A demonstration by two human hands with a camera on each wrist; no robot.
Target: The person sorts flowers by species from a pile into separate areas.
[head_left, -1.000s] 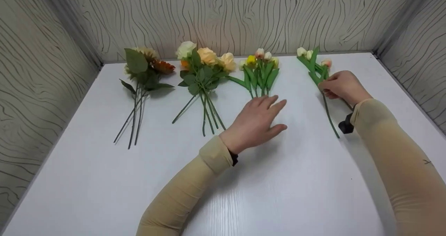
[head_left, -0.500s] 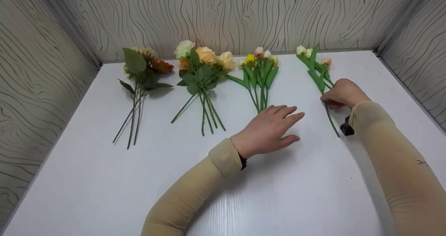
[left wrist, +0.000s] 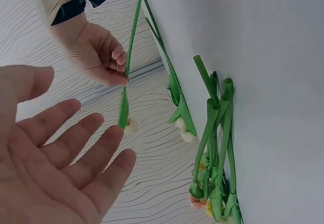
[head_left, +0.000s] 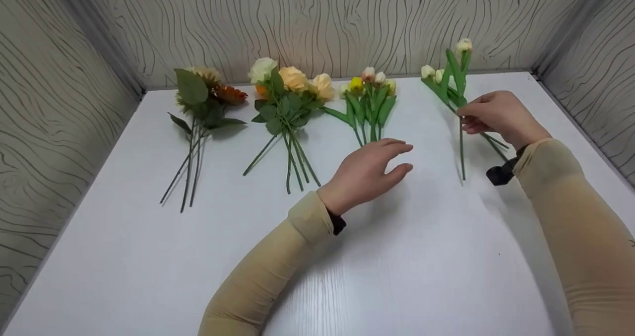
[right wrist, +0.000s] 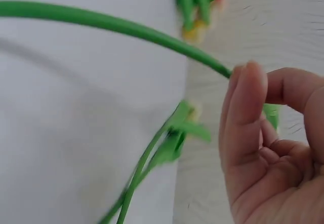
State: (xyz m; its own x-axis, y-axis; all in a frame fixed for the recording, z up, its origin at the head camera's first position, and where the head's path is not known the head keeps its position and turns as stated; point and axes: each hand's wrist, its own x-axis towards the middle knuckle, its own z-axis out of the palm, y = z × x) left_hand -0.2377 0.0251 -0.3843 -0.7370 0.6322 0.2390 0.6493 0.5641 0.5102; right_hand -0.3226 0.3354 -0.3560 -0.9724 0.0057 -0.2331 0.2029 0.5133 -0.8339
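My right hand (head_left: 501,117) pinches the green stem of a pale tulip (head_left: 464,45) between thumb and fingertips. This tulip is upright in the head view, its blossom above the table's back edge and its stem (right wrist: 126,27) reaching below the hand. Behind it lie two white tulips (head_left: 429,72), their stems crossing, partly hidden by the hand. My left hand (head_left: 364,174) hovers with fingers extended and holds nothing. It covers the lower stems of a tulip bunch (head_left: 372,105) with yellow, pink and white blossoms; those stem ends show as a cluster (left wrist: 215,127) in the left wrist view.
Left of the tulip bunch lies a group of roses (head_left: 292,80), cream, peach and orange. Farther left are flowers with a rust-red bloom (head_left: 230,95) and large dark leaves. Wood-grain patterned panels (head_left: 317,23) close off the back and sides of the white table (head_left: 124,256).
My right hand slid down a stem, then rose with one tulip, swinging its blossom up and away from the two white ones. My left hand moved right, then back left.
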